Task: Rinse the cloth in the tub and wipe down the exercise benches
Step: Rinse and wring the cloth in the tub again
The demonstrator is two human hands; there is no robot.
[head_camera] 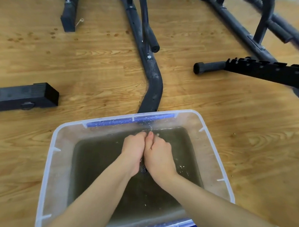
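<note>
A clear plastic tub [54, 152] with blue handles stands on the wooden floor, holding murky grey water. My left hand [133, 151] and my right hand [158, 154] are pressed together over the water, fists closed. A dark bit of cloth [144, 168] shows between the palms; most of it is hidden inside the hands. Small splashes and drops break the water beside my right wrist.
Black exercise bench frames stand beyond the tub: a curved leg [152, 81] running to the tub's far rim, a notched bar [265, 71] at right, a block foot [22, 95] at left, another foot [69, 15] at the back. Wet spots mark the floor.
</note>
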